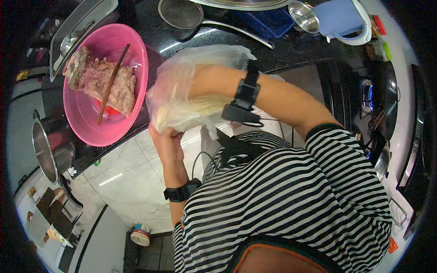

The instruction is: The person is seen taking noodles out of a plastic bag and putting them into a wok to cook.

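A translucent plastic bag (222, 54) with a bundle of thin, pale strands (208, 105), which look like dried noodles, is between my hands at the counter's edge. My left hand (166, 138) grips the bag's near lower corner from below. Inside the bag is my right hand (170, 80), blurred by the plastic; its fingers cannot be made out. The right forearm lies across the strands. To the left, a pink plastic basin (140, 99) holds a large piece of raw-looking meat (117, 85), with a pair of brown chopsticks (112, 85) resting across it.
A metal strainer (181, 13), blue basket (273, 22), steel bowl (304, 17) and blue pitcher (341, 20) stand at the back. On the right, a lit gas burner (368, 95) is beside a dark wok (389, 102). A handled pan (46, 150) is at left.
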Motion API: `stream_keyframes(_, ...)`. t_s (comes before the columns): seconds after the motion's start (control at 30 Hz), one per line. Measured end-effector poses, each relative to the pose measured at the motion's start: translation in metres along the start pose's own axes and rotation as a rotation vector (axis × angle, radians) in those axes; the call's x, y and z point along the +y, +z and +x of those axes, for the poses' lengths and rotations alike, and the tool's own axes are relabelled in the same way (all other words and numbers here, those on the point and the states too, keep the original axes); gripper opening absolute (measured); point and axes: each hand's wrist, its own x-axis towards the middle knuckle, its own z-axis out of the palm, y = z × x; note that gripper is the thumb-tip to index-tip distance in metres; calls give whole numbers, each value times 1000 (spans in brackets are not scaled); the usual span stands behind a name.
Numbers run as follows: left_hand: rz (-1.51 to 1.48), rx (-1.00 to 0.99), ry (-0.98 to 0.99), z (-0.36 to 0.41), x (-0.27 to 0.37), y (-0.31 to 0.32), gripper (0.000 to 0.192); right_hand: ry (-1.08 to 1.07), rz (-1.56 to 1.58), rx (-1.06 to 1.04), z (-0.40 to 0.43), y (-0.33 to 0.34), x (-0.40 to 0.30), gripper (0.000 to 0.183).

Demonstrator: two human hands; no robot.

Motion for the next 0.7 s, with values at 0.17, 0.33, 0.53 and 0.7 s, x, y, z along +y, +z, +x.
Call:
stream_keyframes(0.17,-198,41,-1,0,0,-7,65,-86,-31,141,-21,13,44,33)
stream_keyframes(0.33,-292,-102,-4,3,1,-10,63,-353,-147,235,-28,9,41,28)
stream_keyframes(0.53,-352,23,10,9,-1,-12,58,-144,-125,147,-36,14,69,28)
stream_keyframes(0.7,-269,62,37,7,7,4,51,-61,14,248,-67,-9,51,28)
